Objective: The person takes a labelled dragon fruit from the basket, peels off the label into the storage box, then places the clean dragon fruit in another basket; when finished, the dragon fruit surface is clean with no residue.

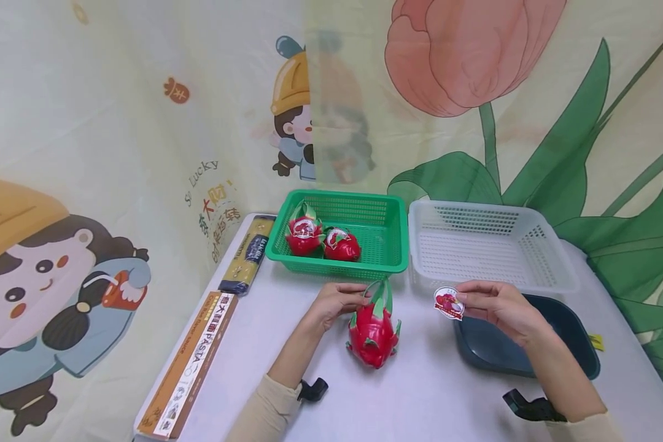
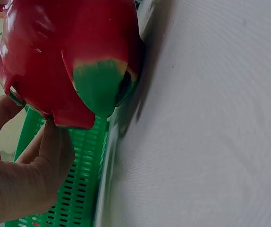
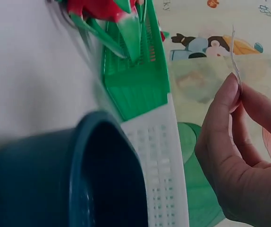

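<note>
A red dragon fruit with green leaf tips stands over the white table in the head view, its leafy crown pointing to the back. My left hand holds it near the crown from the left side. In the left wrist view the fingers meet the lower end of the fruit. Between thumb and fingertips my right hand pinches a round sticker with a dragon fruit picture. Seen from the right wrist, the sticker is edge-on and slightly bent.
Behind the fruit, a green basket contains two dragon fruits bearing stickers. A white basket stands beside it. Under my right forearm lies a dark blue bin. A pasta box and a spaghetti pack line the left edge.
</note>
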The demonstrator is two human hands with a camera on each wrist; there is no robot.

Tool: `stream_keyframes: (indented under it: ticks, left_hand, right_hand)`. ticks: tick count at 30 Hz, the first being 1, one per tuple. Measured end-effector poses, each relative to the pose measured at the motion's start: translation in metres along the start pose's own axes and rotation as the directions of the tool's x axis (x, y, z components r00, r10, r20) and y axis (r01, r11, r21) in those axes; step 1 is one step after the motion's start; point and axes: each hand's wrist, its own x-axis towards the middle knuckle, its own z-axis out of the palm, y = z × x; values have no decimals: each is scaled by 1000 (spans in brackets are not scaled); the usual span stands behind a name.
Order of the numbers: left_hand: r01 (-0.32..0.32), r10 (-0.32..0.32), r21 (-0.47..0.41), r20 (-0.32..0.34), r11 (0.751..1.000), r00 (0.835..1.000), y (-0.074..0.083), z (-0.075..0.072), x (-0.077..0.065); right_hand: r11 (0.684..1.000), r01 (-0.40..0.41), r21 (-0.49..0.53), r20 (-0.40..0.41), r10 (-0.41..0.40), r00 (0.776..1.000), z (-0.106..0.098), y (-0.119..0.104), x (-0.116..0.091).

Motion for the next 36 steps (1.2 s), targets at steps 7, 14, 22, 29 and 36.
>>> stream_keyframes:
  ticks: [7, 14, 22, 29, 36]
  left_hand:
    - [-4, 4, 0, 1, 1000, 1000, 0, -1, -1]
    - [-5, 5, -5, -3, 1000, 1000, 0, -1, -1]
    - [-7, 7, -13, 2, 1000, 1000, 0, -1, -1]
    - [-7, 7, 1, -7, 1000, 1000, 0, 0, -2]
    - [0, 1, 6, -14, 1000, 1000, 1, 0, -3]
  right_hand:
    - [996, -54, -65, 38, 56, 998, -29, -9, -8]
    - [985, -149, -84, 108, 158, 982, -62, -9, -4]
    - [942, -251, -224, 81, 275, 958, -80, -3, 0]
    - [878, -309, -366, -4, 330, 944, -84, 4, 3]
    - [855, -325, -404, 15, 362, 932, -83, 14, 6]
